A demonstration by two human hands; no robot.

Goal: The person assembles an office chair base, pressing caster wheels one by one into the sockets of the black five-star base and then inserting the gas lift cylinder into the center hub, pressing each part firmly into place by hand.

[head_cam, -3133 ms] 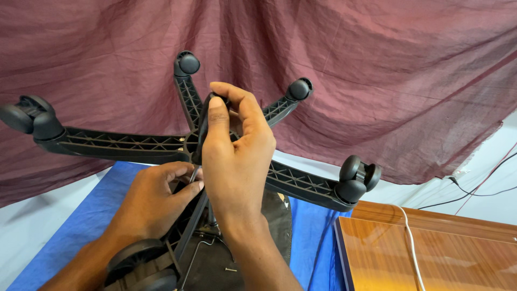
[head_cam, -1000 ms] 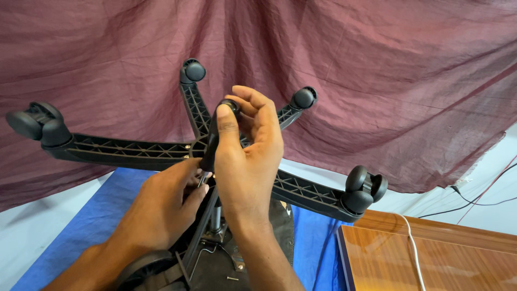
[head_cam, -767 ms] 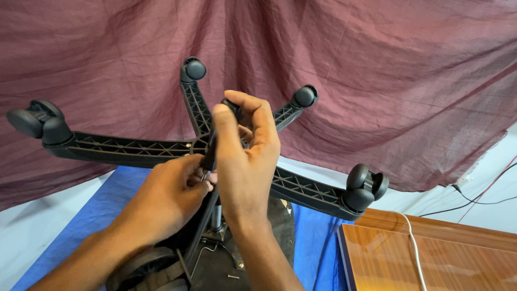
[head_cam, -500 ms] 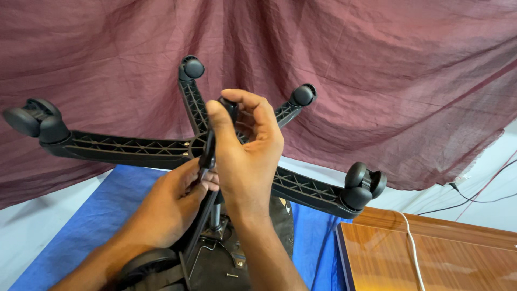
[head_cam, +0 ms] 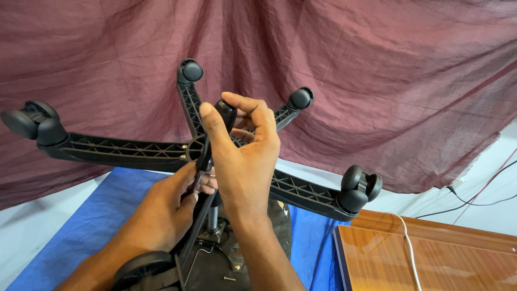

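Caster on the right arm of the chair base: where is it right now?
In the head view, the caster sits right of centre at the tip of the chair base arm, right of the right hand, just above the wooden board.

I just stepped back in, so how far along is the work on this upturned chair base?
Done: the chair base stands upturned with castors fitted on the four arm ends that show. In hand: the right hand grips a black handle at the hub, the left hand steadying below. Left: a loose screw lies underneath.

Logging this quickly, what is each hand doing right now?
Left hand: closed on the black lever.
Right hand: closed around the lever's black handle.
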